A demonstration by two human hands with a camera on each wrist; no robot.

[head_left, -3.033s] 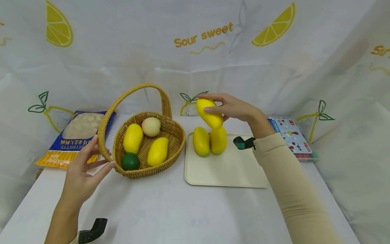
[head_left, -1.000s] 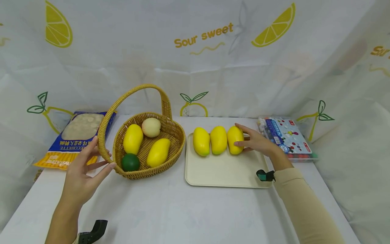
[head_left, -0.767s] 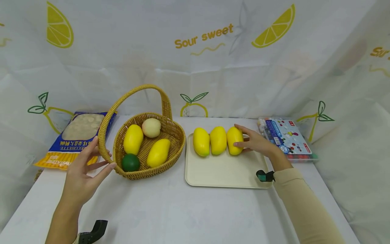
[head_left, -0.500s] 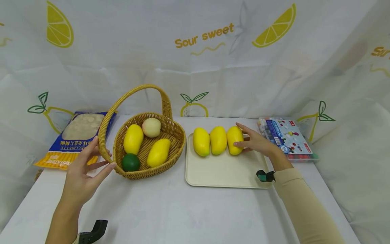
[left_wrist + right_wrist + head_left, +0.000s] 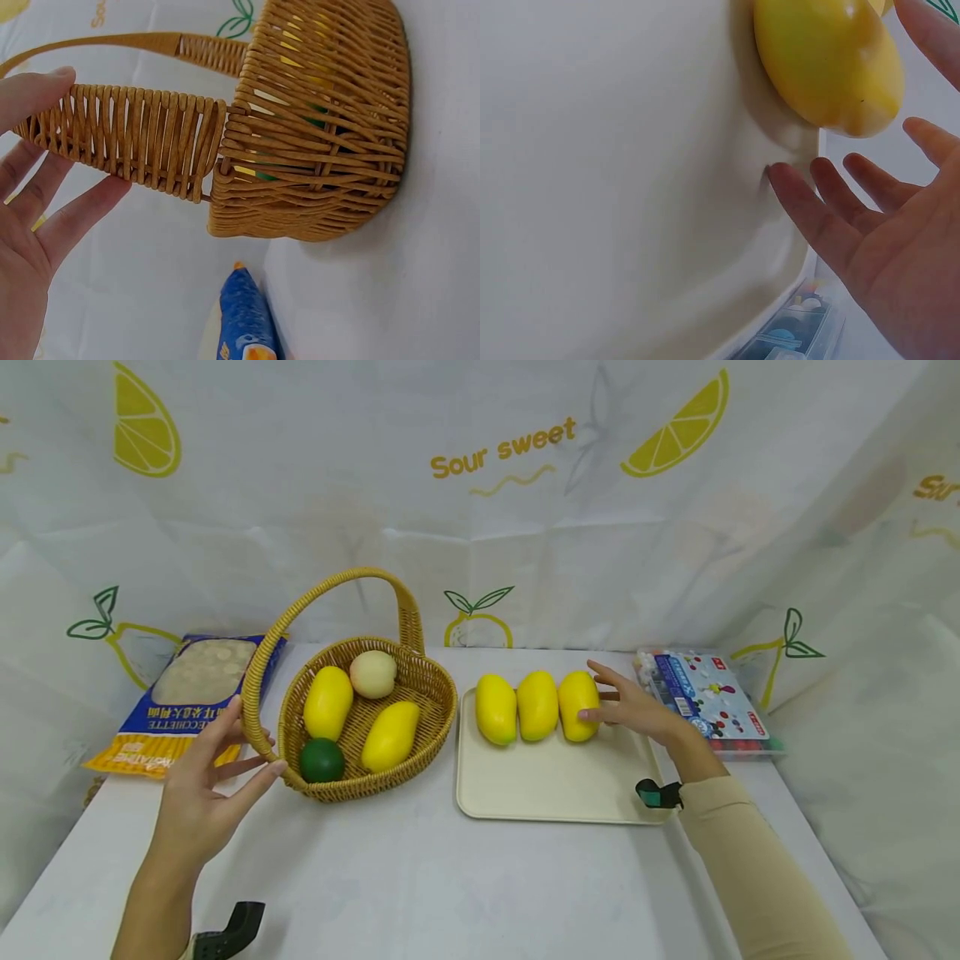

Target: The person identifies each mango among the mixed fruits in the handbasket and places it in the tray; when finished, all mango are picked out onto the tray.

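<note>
My left hand (image 5: 202, 785) grips the lower end of the wicker basket's handle (image 5: 142, 139), thumb on one side and fingers on the other. In the wicker basket (image 5: 420, 672) lie two yellow mangoes (image 5: 391, 737), a pale round fruit (image 5: 372, 674) and a dark green round fruit (image 5: 322, 760). Three mangoes (image 5: 537, 706) stand side by side at the back of the cream tray (image 5: 555, 785). Beside the rightmost mango (image 5: 829, 64), my right hand (image 5: 633, 703) has its fingers spread. The right wrist view shows a gap between those fingers and the fruit.
A blue and orange pasta bag (image 5: 187, 693) lies left of the basket. To the right behind the tray is a clear plastic box (image 5: 712, 697) with a printed label. A white printed cloth (image 5: 480, 560) hangs behind the white table (image 5: 420, 885).
The right hand has brought a mango down onto the tray, right of the other two. Its fingers have since loosened and drawn slightly rightward off it. The left hand and basket have stayed put.
</note>
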